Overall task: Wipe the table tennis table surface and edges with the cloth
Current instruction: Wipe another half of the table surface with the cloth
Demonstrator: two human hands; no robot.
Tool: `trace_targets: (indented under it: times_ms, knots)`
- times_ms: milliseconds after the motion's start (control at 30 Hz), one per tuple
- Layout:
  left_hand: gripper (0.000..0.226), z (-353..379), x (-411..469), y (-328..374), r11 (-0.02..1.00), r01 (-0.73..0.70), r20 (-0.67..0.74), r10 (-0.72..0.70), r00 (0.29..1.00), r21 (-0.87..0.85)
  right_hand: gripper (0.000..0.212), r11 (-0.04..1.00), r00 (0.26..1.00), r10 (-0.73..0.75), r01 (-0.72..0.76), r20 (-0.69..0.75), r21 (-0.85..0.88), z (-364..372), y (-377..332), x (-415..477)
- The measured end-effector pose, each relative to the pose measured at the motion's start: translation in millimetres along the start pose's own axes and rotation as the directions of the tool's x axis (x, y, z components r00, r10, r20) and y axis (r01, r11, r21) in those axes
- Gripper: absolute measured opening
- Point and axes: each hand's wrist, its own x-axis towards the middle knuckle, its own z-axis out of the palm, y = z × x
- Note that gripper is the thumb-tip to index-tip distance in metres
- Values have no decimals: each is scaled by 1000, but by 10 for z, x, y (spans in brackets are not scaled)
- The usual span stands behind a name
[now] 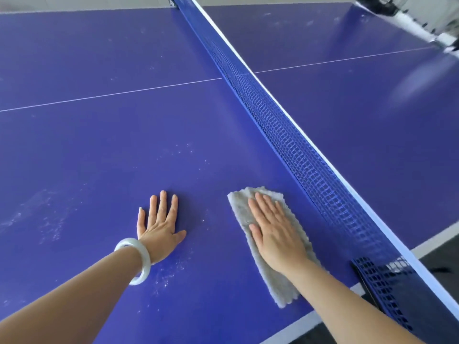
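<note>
A blue table tennis table (104, 150) fills the view, marked with white dust specks and smears. A folded grey cloth (280, 286) lies flat on it near the near edge, just left of the net. My right hand (275, 232) presses flat on the cloth, fingers together and stretched out. My left hand (160, 222) rests flat on the bare table to the left of the cloth, fingers spread, with a white bangle on the wrist.
The blue net (293, 142) with a white top band runs diagonally from the far middle to the near right, clamped by a black post (365, 276). White centre line (111, 95) crosses the table. A blurred white and black object (409, 18) sits at the far right.
</note>
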Motion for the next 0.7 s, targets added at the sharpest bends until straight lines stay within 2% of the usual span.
trace_targets:
  times_ms: [33, 100, 133, 167, 200, 300, 333, 400, 500, 567, 700]
  knots:
    - [83, 15, 14, -4, 1000, 3, -6, -3, 1000, 4, 59, 991, 991, 132, -131, 7, -20, -57, 162, 148]
    - [83, 29, 32, -19, 1000, 11, -12, -10, 1000, 18, 59, 919, 919, 394, -394, -9, 5, -131, 243, 508]
    - [83, 35, 42, -21, 1000, 10, -11, -10, 1000, 20, 60, 887, 888, 460, -459, -12, 38, -152, 127, 652]
    - [83, 41, 47, -25, 1000, 11, -13, -10, 1000, 20, 60, 882, 884, 467, -465, -16, 78, -134, -70, 737]
    - [83, 43, 47, -32, 1000, 14, -19, -13, 1000, 23, 60, 908, 911, 411, -406, -37, 101, -71, -304, 754]
    - [82, 20, 45, -35, 1000, 11, -4, -11, 1000, 20, 59, 992, 998, 37, -30, -58, 122, 102, -787, 374]
    - [82, 16, 44, -38, 1000, 6, -3, -6, 1000, 14, 59, 991, 996, -74, 78, -43, 105, 88, -719, 233]
    - [81, 21, 36, -37, 1000, 6, -11, -6, 1000, 12, 57, 983, 986, -164, 165, -19, 78, -26, -295, 78]
    - [80, 32, 50, -28, 1000, 9, -15, -9, 1000, 13, 55, 997, 997, -65, 66, 29, -31, -226, 441, 32]
    - [80, 46, 56, -34, 1000, 12, -20, -12, 1000, 25, 52, 1000, 999, 11, -10, 50, -17, -303, 678, 26]
    - [80, 60, 66, -42, 1000, 14, -35, -14, 999, 17, 53, 981, 981, 191, -192, -42, -9, -132, 426, -168]
